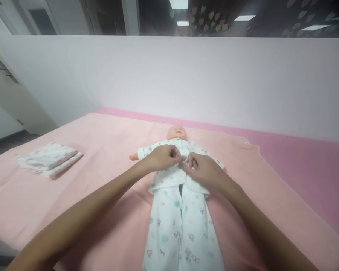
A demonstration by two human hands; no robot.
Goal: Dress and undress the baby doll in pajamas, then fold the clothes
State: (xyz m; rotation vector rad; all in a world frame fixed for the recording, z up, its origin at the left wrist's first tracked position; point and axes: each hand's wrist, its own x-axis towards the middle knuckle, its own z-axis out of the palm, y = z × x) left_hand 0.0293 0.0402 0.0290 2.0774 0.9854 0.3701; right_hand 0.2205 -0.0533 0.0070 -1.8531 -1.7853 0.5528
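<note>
A baby doll [176,132] lies on its back, its head toward the wall. It wears a white printed baby shirt [166,177] and matching trousers [169,218]. My left hand [167,156] pinches the shirt's front edge at the chest. From the other side my right hand [199,165] pinches the same front opening, its fingertips close to the left ones. Whatever fastener lies between the fingertips is too small to make out. One doll hand [133,156] shows past the left sleeve. Below my hands the shirt's hem parts slightly over the trousers.
A folded stack of white printed cloth [51,159] lies to the left on the pink sheet [107,150]. A darker pink mat [305,165] shows along the back and right. Behind stands a white wall [186,75] with a window above; a door [11,82] is at far left.
</note>
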